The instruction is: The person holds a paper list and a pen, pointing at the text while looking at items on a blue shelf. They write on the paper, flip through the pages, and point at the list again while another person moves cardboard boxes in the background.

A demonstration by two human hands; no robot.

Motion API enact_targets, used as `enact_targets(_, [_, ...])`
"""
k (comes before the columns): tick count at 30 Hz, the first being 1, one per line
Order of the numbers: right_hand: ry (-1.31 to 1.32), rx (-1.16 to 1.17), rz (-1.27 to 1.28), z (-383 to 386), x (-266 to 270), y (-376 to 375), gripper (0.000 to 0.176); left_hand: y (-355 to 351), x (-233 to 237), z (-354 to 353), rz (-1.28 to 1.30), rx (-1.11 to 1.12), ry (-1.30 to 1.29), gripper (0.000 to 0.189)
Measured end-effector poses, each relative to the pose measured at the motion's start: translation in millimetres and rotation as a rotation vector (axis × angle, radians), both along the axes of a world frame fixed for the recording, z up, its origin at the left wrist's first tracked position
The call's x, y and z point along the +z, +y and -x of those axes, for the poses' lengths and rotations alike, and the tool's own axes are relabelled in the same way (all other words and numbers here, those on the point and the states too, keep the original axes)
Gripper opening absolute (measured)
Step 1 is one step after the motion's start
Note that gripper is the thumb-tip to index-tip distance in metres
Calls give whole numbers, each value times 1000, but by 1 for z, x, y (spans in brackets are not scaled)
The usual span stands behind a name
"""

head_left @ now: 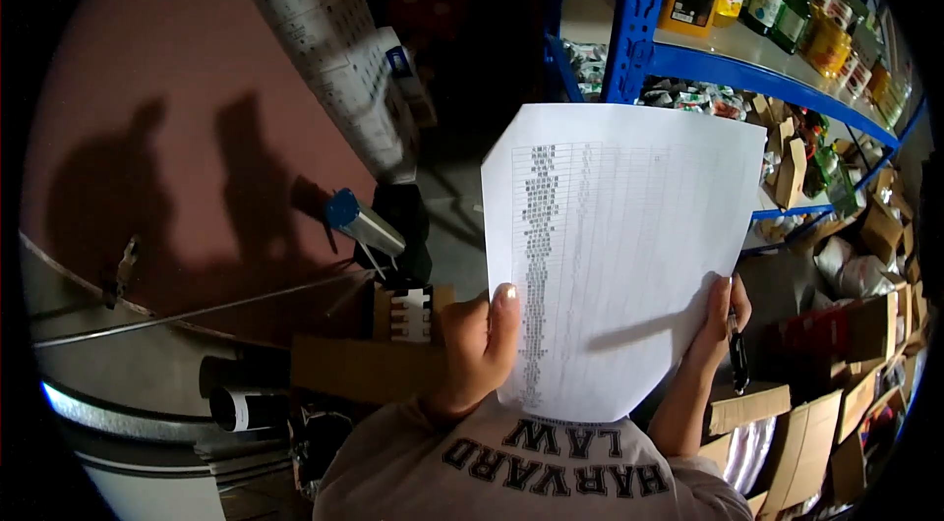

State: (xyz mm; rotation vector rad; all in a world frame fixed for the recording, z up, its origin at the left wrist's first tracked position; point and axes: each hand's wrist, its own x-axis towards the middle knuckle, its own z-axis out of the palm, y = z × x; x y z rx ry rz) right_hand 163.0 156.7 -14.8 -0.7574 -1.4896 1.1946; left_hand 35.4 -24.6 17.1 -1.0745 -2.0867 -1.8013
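Observation:
A large white printed sheet of paper (629, 256) is held up in front of my chest, with a table of small text down its left side. My left hand (480, 349) grips its lower left edge, the thumb lying on the printed face. At the lower right edge, my right hand (716, 329) pinches the sheet, and a black pen (737, 356) points downward from its fingers. A thin shadow falls across the lower part of the page.
Blue metal shelving (767, 79) at the right holds bottles and jars, with packets below. Open cardboard boxes (801, 442) crowd the lower right. Stacked white cartons (334, 49) and a blue-capped tube (364, 221) stand left, beside a reddish wall (177, 79).

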Motion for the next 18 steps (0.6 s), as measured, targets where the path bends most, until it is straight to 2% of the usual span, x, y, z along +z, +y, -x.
enact_targets(6, [19,37,9,-6,0,-1,32,-1,-14,-1,-106,-104,-170,36])
enact_targets(18, [0,5,-11,-10,-4,-1,34,-3,-20,-6,-168,-150,-189,37])
